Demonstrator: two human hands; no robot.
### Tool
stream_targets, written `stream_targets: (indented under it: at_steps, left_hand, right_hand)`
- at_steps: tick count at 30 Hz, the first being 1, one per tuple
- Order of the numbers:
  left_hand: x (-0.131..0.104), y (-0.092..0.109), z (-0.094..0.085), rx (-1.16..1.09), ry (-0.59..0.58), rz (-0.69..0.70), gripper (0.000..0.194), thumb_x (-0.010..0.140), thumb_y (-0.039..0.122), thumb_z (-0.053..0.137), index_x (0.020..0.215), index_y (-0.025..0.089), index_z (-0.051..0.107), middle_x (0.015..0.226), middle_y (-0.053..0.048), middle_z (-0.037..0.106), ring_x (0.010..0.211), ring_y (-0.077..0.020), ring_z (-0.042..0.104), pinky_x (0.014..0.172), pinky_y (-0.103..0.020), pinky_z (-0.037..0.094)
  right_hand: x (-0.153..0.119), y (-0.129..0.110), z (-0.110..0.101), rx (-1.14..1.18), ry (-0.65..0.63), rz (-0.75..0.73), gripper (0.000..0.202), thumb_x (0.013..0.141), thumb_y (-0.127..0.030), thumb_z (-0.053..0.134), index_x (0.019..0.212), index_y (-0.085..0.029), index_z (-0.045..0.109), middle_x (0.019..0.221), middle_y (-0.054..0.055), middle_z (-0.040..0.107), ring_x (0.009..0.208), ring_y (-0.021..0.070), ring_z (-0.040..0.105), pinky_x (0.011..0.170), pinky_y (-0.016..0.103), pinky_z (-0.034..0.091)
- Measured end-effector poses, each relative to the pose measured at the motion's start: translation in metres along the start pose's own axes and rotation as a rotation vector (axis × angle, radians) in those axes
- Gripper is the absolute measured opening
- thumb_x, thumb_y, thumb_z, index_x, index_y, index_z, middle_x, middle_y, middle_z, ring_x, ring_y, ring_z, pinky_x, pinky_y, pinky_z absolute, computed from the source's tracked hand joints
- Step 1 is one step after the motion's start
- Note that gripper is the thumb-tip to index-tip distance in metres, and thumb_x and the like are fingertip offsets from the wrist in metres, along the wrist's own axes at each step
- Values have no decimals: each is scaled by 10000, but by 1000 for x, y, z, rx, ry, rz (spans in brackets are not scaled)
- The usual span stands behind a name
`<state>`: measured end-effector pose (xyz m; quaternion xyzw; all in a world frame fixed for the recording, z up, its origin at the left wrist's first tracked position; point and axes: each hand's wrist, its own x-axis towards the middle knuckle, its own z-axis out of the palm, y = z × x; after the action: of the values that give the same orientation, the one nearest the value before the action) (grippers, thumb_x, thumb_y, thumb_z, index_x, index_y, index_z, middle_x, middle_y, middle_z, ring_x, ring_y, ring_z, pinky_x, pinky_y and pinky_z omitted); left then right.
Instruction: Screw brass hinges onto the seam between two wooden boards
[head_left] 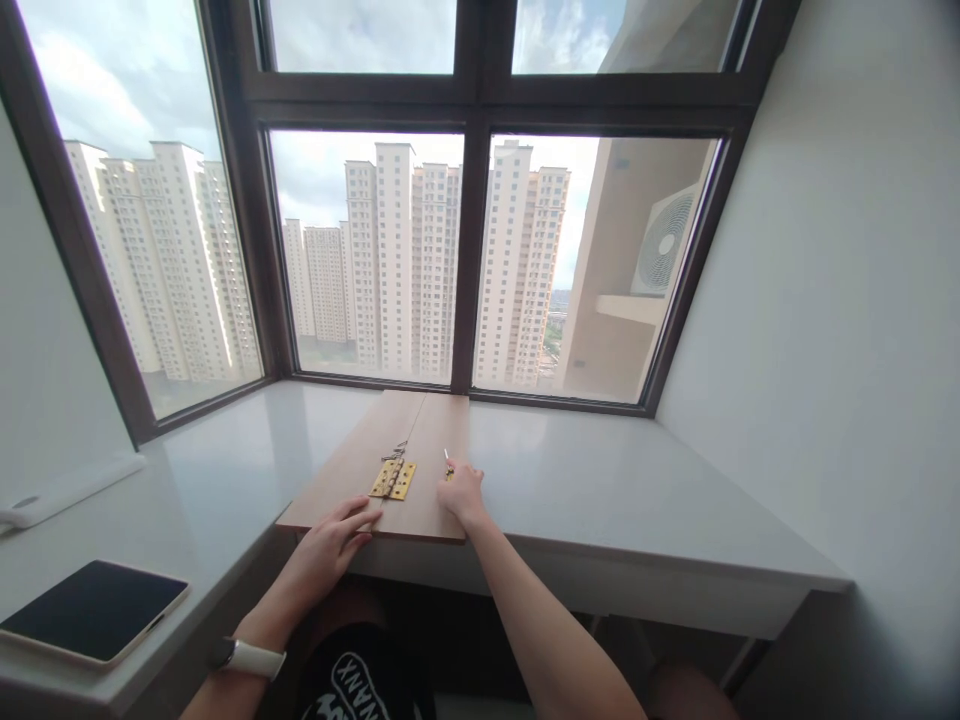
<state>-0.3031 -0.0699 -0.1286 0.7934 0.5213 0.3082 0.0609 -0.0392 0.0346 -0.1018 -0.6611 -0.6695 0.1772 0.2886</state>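
Note:
Two light wooden boards (341, 485) lie side by side with a thin seam between them. Across that seam rests an open brass hinge (393, 479) with several holes. Just beyond it is a small cluster of dark screws (395, 452). My left hand (337, 545) lies at the boards' near edge, its fingers stretched out and the fingertips close to the hinge. My right hand (460, 490) is closed over the right board, to the right of the hinge. From its fingers pokes a thin pale shaft with a bit of yellow below, like a small screwdriver; most of it is hidden.
The boards lie on a white windowsill counter (570, 490) under dark-framed windows. A dark-screened tablet (94, 608) lies at the left, near the counter edge. Behind it is a white power strip (75, 490). A white wall (840, 300) bounds the right side.

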Motion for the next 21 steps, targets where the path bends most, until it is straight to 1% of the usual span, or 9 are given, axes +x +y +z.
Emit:
stream_targets:
  at_steps: [4,8,11,14,16,19,21]
  left_hand:
    - [-1,-32,-22,-31,-11,-16,420,983,466,522,1327,322,717,1476,-28,608,1365,-300,576,1172,-448,464]
    - [0,-52,-36,-47,-33,-55,455,958,496,545,1326,292,716,1475,-35,610,1383,-302,557,1195,-453,435]
    - [3,-59,-44,-77,-39,-79,513,929,515,565,1361,267,685,1478,-38,609,1394,-302,544,1203,-454,422]
    - [7,-63,-52,-100,-53,-102,546,903,514,584,1372,249,673,1480,-47,609,1402,-306,532,1216,-462,399]
    - [9,-65,-56,-115,-69,-117,562,888,517,596,1370,237,673,1480,-53,609,1402,-312,528,1223,-473,385]
    - [11,-65,-61,-132,-94,-120,579,880,527,606,1367,221,672,1473,-62,614,1393,-314,533,1220,-476,383]
    - [13,-63,-64,-145,-109,-118,586,871,547,616,1350,215,683,1461,-69,623,1385,-316,539,1217,-476,384]
  right_hand:
    - [2,-31,21,-14,-22,-27,611,822,-180,570,1428,-134,634,1333,169,664,1316,346,506,1113,396,314]
    - [1,-50,32,29,-50,0,641,838,-221,576,1472,-130,584,1381,200,619,1332,389,484,1122,469,302]
    - [1,-62,38,22,-65,42,656,847,-245,575,1492,-130,548,1441,226,556,1339,410,467,1108,513,320]
    - [1,-74,44,-17,-56,78,602,866,-259,556,1453,-125,568,1483,242,498,1355,420,439,1081,525,354]
    - [0,-80,47,-40,-48,90,577,872,-278,559,1425,-116,583,1484,250,487,1364,428,424,1073,526,366]
    - [-1,-84,44,-50,-63,85,606,862,-314,582,1432,-108,574,1478,251,490,1367,434,422,1068,529,377]
    - [-2,-82,38,-42,-102,46,656,869,-342,580,1485,-122,525,1475,238,506,1381,424,419,1086,541,366]
